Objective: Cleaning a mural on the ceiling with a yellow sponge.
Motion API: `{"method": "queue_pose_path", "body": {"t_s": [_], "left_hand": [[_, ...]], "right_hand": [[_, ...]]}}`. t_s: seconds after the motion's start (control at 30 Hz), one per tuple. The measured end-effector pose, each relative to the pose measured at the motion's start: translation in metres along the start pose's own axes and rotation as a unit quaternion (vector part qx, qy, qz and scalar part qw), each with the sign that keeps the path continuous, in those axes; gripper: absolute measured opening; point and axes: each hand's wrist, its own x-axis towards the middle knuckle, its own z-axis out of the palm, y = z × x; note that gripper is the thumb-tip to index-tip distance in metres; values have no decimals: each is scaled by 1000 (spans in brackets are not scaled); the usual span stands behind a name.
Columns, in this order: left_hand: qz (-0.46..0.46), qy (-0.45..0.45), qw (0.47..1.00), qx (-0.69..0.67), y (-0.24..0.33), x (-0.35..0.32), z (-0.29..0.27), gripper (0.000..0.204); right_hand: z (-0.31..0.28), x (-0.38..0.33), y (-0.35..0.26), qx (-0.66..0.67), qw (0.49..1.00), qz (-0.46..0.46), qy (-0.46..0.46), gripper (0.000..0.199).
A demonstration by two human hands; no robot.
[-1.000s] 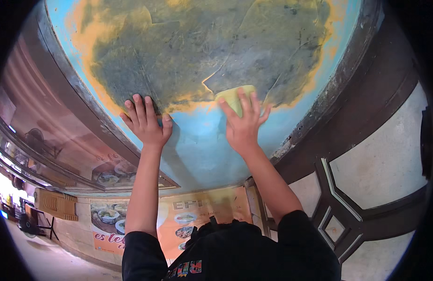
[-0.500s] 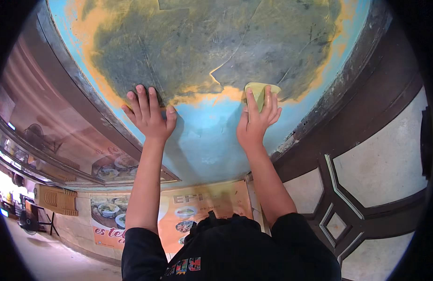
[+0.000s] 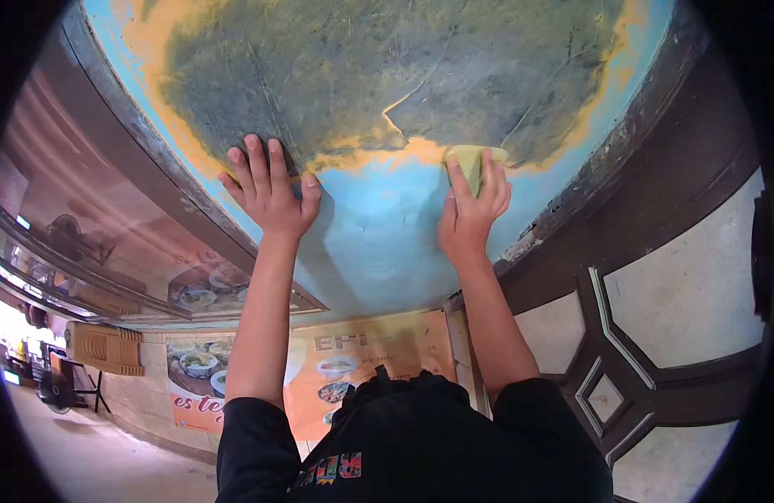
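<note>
A blue painted wall (image 3: 370, 210) with a large dark grey patch (image 3: 320, 75) edged in orange lies before me. My left hand (image 3: 278, 193) rests palm down with fingers spread at the patch's lower left border, holding nothing. Over to the right, my right hand (image 3: 479, 205) presses a folded yellow-green sheet (image 3: 464, 168), which looks like sandpaper, against the patch's lower edge. Its fingers lie on top of the sheet, with the thumb at its near left side. A jagged crack with an orange edge (image 3: 391, 117) runs up the patch between the hands.
A brown-framed glass pane (image 3: 110, 226) flanks the wall on the left. Dark brown panelling with pale insets (image 3: 680, 285) stands on the right. Beyond are an orange food poster (image 3: 303, 386), stacked tan plastic chairs (image 3: 106, 348) and a black fan (image 3: 56, 390).
My right hand and its sheet have slid slightly right along the patch's lower edge. My left hand keeps its place on the wall. The whole view has shifted a little.
</note>
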Motion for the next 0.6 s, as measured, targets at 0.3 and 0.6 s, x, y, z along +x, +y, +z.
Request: {"method": "queue_pose_path", "body": {"t_s": [0.3,0.6], "left_hand": [[-2,1,1000,-2,4,0,4,62],[16,-7,1000,14,5,-1,5,63]], "right_hand": [[1,3,10,34,999,11,10,46],[6,-3,21,40,999,18,32,45]]}}
